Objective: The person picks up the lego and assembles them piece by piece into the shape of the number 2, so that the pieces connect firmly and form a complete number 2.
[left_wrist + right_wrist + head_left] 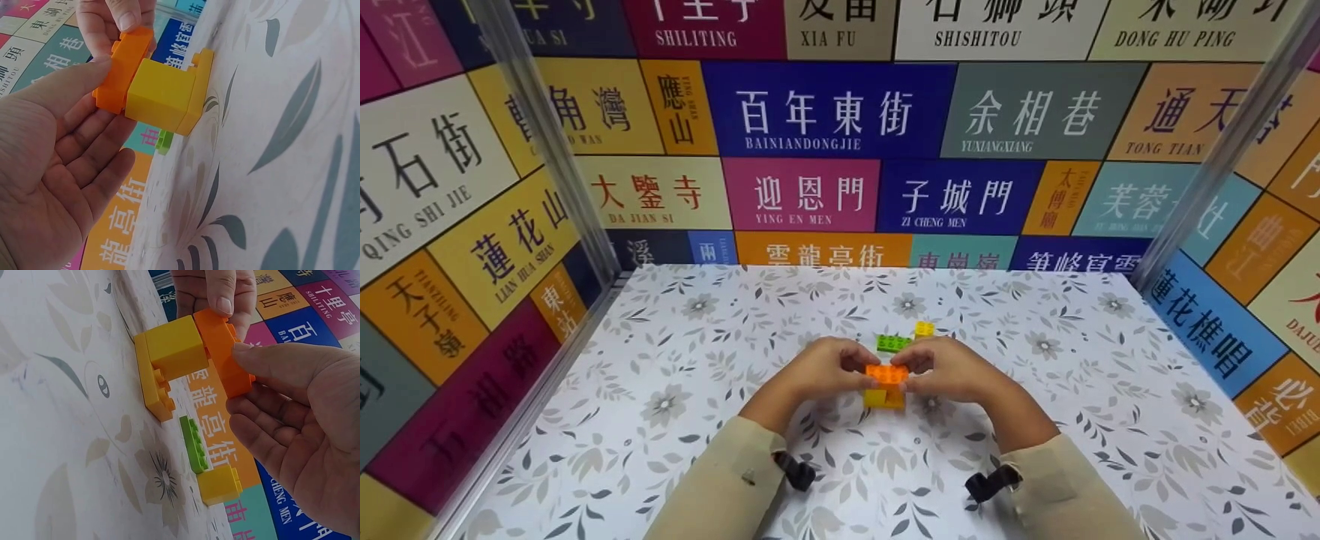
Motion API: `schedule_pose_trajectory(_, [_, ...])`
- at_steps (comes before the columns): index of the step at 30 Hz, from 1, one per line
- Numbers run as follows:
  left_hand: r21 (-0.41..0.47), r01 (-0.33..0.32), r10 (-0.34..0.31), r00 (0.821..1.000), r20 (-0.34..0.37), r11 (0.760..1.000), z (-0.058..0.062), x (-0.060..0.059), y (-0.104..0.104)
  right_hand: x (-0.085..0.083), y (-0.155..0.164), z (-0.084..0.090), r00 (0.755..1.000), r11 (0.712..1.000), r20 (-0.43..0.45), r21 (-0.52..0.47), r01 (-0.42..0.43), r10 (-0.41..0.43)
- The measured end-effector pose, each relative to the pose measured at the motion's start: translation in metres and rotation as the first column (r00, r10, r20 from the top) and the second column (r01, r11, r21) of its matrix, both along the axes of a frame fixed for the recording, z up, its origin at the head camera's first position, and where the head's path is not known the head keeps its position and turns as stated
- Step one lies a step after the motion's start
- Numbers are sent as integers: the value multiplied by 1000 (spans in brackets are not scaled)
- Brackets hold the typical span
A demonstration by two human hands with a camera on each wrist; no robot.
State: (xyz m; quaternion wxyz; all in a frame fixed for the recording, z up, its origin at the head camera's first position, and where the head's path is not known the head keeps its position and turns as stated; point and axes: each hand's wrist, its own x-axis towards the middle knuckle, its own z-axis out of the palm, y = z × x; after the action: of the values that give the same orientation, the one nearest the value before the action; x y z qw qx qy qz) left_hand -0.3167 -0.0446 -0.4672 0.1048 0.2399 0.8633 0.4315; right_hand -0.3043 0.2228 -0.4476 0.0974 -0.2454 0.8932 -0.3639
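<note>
Two hands meet over a small brick stack near the middle of the counter. Its top piece is an orange brick, sitting on a yellow block, which in turn rests on a flat yellow plate lying on the flowered cloth. The left hand pinches the orange brick's left end, thumb on the near side and fingertips on the far side, the remaining fingers fairly straight. The right hand holds the brick's other end the same way, thumb tip pressed on its edge and fingers loosely curved beneath. Just behind the stack, between the hands, lies a green flat brick, and just beyond that a small yellow brick; both sit on the cloth, apart from the stack. Beige sleeves cover both forearms, each with a black strap at the wrist. Walls of coloured street-name signs enclose the counter on three sides.
</note>
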Motion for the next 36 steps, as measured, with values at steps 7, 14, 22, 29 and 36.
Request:
schedule_pose_trajectory(7, [-32,-25,26,999,24,999,2,0,2,0,0,0,1000,1000,17,9,14,-14])
schedule_pose_trajectory(14, [-55,-43,47,997,68,998,2,0,4,-1,1,-1,1000,1000,15,14,7,-7])
schedule_pose_trajectory(22, [-59,-48,52,996,73,997,3,-1,6,-2,1,-2,1000,1000,14,6,1,-1])
schedule_pose_trajectory(29, [-70,-61,68,992,108,996,4,-2,6,-4,3,0,999,1000,38,-3,18,-18])
schedule_pose_trajectory(36, [-70,-69,79,987,142,995,6,-2,6,-15,15,0,983,983,15,-5,184,-184])
